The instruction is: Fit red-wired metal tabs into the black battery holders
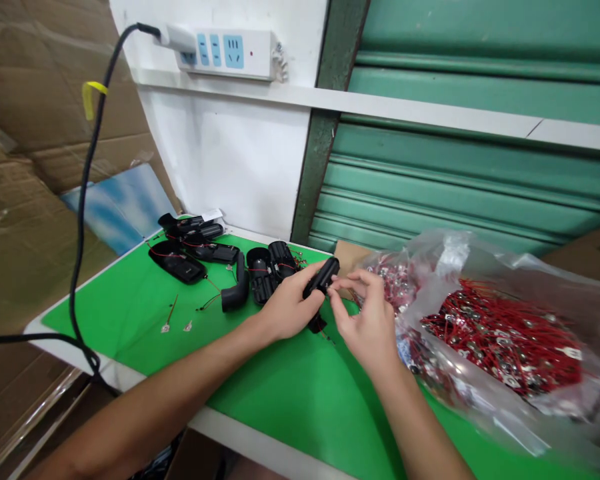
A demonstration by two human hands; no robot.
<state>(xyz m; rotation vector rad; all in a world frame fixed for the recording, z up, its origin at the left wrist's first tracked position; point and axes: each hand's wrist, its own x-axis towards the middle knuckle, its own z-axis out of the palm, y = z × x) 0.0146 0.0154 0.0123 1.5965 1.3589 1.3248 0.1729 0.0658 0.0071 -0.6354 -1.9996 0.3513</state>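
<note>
The black casing (324,277) is at the centre of the frame, tilted, raised over the bench (260,380). The left hand (295,303) holds it, its grip closed around the body with the thumb on the near side. The right hand (367,317) is at the casing's right side, thumb and forefinger close together in a narrow grip; whether a small part is pinched between them cannot be told.

Just left of the left hand, two ribbed black housings (263,283) stand side by side, red wire across them. Next to these, a curved black handle (236,290) rests with thin leads at its lower end. Further left are an oval black shell (176,262) and a cluster of black parts (195,228) at the bench's far edge. Two small wired pieces (165,327) (188,326) lie apart on the green surface at centre left.

At right of frame, a clear plastic bag (445,263) holds a mass of red-wired components (510,340). A white power strip (230,53) is mounted at upper left, with a black cable (86,180) plugged in. A green shutter (470,180) fills the upper right.
</note>
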